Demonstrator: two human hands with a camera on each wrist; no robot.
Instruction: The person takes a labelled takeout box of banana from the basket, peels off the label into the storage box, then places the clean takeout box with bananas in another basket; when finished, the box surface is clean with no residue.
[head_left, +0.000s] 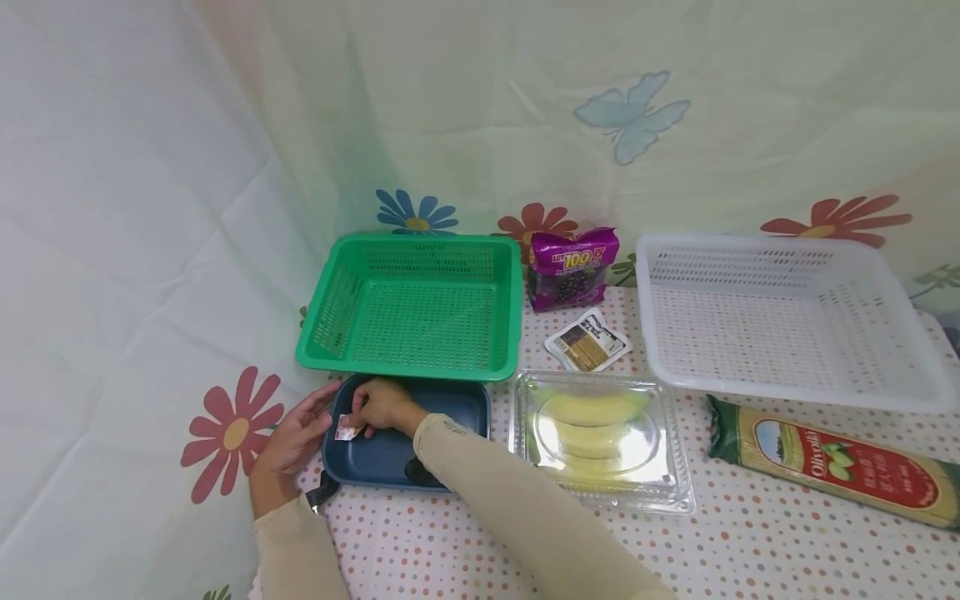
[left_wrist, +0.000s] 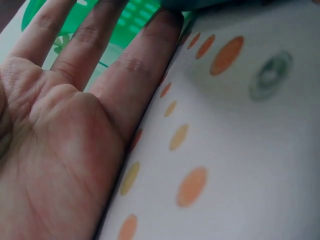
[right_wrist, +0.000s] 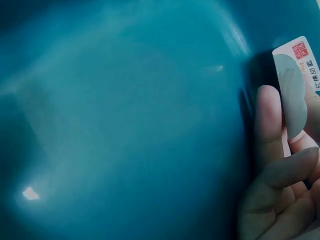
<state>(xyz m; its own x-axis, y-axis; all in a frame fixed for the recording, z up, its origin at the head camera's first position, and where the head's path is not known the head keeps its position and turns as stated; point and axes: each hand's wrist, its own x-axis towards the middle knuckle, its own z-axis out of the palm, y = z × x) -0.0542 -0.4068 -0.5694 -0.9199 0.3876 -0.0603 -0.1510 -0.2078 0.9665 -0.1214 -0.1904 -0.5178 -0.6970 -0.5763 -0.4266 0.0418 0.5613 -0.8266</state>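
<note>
step in hand: lifting the small packet (head_left: 347, 428) from the blue tray (head_left: 457, 402). left hand (head_left: 294, 440), grip open and flat, steadies the tray's left edge on the bench (head_left: 750, 542). right hand (head_left: 381, 405) pinches the thin, glossy packet over the smooth, rounded tray. next move likely calls for a clean lift toward the perforated green basket (head_left: 414, 304).

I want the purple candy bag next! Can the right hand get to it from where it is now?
Probably yes. The purple candy bag stands in the open between the green basket and the white basket, nothing on it. But the right hand is pinching a small packet over the blue tray, so it is busy.
</note>
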